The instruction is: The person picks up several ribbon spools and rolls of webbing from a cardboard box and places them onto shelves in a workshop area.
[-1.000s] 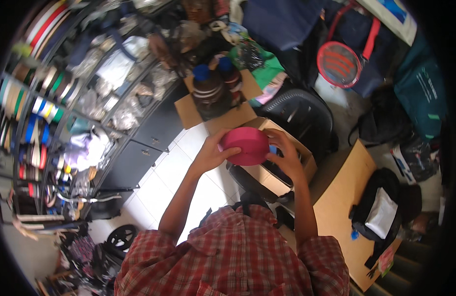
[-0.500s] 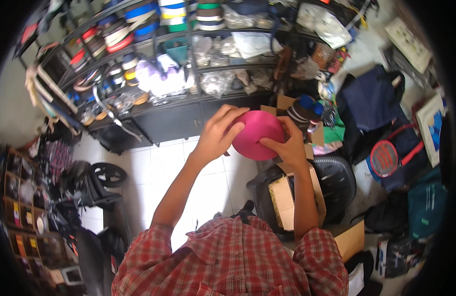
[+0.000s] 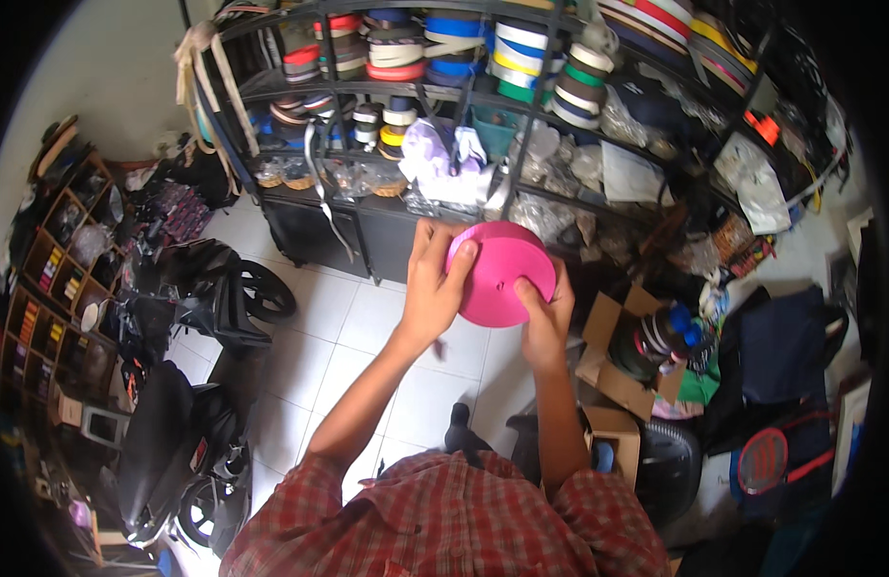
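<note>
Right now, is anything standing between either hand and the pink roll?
Nothing visible does. The left hand is directly on the left edge of the pink roll, and the right hand is on its lower right side. The roll's underside is hidden, so I can't judge there.

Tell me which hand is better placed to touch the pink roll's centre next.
Probably the right hand: its thumb lies on the flat face of the pink roll, close to the small centre hole, while the thumb of the left hand sits out by the roll's edge.
</note>
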A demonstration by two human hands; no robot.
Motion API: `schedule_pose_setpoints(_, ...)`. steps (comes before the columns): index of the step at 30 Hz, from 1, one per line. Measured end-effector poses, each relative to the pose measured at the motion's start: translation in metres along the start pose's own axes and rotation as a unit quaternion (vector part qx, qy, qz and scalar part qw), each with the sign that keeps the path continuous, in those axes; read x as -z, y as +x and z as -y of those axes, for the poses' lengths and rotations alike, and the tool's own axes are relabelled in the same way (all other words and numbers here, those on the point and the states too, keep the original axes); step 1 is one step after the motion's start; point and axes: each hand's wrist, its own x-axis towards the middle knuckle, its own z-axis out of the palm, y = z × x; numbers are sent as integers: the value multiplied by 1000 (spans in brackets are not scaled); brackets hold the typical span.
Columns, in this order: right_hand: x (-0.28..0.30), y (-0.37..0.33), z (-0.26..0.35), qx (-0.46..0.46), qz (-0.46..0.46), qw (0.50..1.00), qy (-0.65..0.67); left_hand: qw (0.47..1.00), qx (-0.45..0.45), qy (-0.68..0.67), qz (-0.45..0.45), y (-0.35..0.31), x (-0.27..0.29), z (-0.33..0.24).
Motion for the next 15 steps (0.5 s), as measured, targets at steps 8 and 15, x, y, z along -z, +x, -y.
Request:
schedule_pose_setpoints(8,-20,47,-46,-2,19,1000,-13,986,113,-98,-70,37,-8,52)
schedule_pose_setpoints(15,-14,135,-68,-21,128,976,-174,988,147,-11,42,85,-11,86)
